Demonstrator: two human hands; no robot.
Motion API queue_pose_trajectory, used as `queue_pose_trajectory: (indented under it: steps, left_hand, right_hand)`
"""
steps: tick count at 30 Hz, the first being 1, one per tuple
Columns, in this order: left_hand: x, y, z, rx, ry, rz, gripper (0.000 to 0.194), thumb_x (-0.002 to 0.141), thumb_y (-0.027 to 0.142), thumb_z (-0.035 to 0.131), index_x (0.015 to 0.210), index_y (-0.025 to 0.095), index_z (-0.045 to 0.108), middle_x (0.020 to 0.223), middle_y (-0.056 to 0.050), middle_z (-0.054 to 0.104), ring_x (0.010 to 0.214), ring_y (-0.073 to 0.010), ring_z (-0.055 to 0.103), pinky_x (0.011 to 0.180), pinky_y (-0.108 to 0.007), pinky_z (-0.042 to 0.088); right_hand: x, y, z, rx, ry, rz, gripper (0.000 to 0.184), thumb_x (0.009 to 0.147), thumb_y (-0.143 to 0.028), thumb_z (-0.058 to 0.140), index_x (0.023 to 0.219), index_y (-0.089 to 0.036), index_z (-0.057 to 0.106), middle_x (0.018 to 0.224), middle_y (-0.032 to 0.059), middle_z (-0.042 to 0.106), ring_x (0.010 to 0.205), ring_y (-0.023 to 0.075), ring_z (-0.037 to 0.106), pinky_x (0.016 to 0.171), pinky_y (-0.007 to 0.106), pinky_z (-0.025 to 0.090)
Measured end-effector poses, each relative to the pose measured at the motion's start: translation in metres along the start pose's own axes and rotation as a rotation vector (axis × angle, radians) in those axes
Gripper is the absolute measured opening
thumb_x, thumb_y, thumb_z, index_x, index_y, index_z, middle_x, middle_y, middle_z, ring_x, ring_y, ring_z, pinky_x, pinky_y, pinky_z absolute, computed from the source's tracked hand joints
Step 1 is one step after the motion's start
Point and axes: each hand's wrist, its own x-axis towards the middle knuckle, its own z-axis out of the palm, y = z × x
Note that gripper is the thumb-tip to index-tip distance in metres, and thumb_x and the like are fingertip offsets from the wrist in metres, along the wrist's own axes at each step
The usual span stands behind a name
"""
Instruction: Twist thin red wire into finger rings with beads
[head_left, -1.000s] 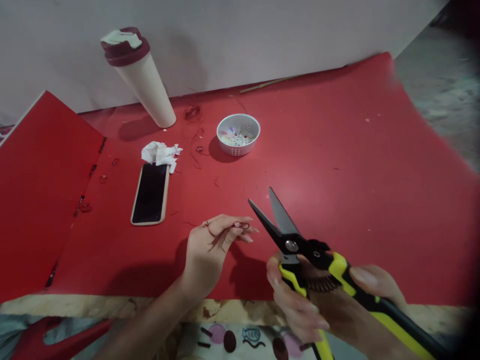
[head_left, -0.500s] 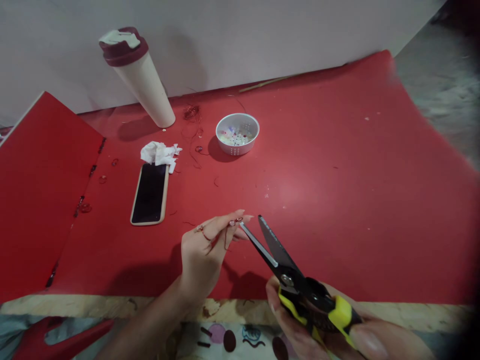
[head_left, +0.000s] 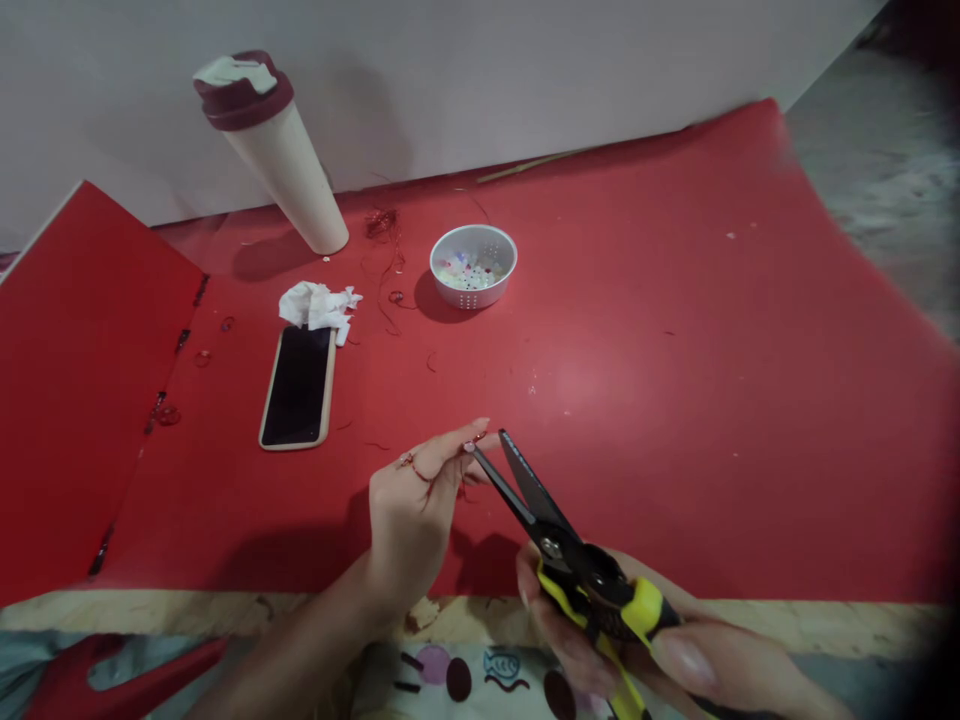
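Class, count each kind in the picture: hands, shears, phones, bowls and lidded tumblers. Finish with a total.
Left hand and right hand: 2
Shears: 1
Phone: 1
Bowl: 1
Lidded tumbler: 1
Total: 6

A plain, pale grey wall [head_left: 525, 80] fills the top of the view, with a soft shadow [head_left: 367, 125] on it left of centre. Against its foot stands a table whose smooth red cover [head_left: 712, 420] spreads across most of the scene. Along the near side, a strip of light, mottled wooden edge [head_left: 787, 612] shows beneath the cover. Beyond the wall's slanting end at upper right lies a grey, patchy floor [head_left: 877, 190], blurred, darkening toward the corner. The light is dim and rather cool, leaving a whitish glare [head_left: 589, 375] right of centre on the cover.
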Motion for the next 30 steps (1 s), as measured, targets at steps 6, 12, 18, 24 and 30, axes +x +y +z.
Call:
queue_pose_trajectory:
  steps: [6,12,18,24,30]
  left_hand:
    - [0.002,0.001,0.001,0.098,-0.056,0.069,0.023,0.087,0.010,0.049,0.082,0.019,0.069,0.075,0.003,0.075,0.054,-0.0072,0.067,0.055,-0.014,0.055]
    - [-0.003,0.001,0.002,0.428,-0.046,0.313,0.027,0.090,0.012,0.043,0.081,0.017,0.068,0.064,0.000,0.071,0.059,-0.0095,0.067,0.061,-0.016,0.053]
    - [-0.007,-0.005,-0.001,0.564,-0.070,0.493,0.026,0.085,0.005,0.040,0.081,0.013,0.064,0.062,-0.003,0.068,0.060,-0.0107,0.065,0.061,-0.017,0.049]
    - [-0.007,-0.005,-0.003,0.629,-0.042,0.547,0.026,0.078,0.000,0.038,0.073,0.015,0.058,0.054,-0.002,0.063,0.058,-0.0109,0.062,0.059,-0.018,0.047]
    - [-0.006,-0.004,-0.001,0.668,-0.037,0.510,0.025,0.078,0.001,0.040,0.077,0.015,0.060,0.054,0.000,0.063,0.053,-0.0110,0.059,0.054,-0.020,0.044]
  right_hand:
    - [0.003,-0.003,0.000,0.052,0.005,0.019,0.056,0.058,-0.052,0.074,0.098,-0.016,0.057,0.078,0.0016,0.050,0.061,0.0105,0.042,0.061,0.026,0.039]
    - [0.007,0.000,-0.002,0.013,-0.045,-0.044,0.055,0.062,-0.053,0.071,0.099,-0.015,0.057,0.071,0.0005,0.049,0.062,0.0112,0.043,0.060,0.025,0.037]
    - [0.003,0.003,-0.002,0.070,-0.002,-0.014,0.058,0.057,-0.046,0.077,0.104,-0.017,0.060,0.081,0.0028,0.053,0.069,0.0122,0.046,0.064,0.024,0.038]
    - [-0.001,0.010,-0.005,0.142,0.149,0.022,0.073,0.053,-0.043,0.080,0.118,-0.018,0.057,0.099,0.0090,0.058,0.078,0.0173,0.051,0.065,0.028,0.042]
    - [0.001,0.014,-0.011,0.142,0.181,0.054,0.070,0.053,-0.043,0.079,0.115,-0.018,0.058,0.085,0.0057,0.060,0.065,0.0140,0.051,0.059,0.028,0.042]
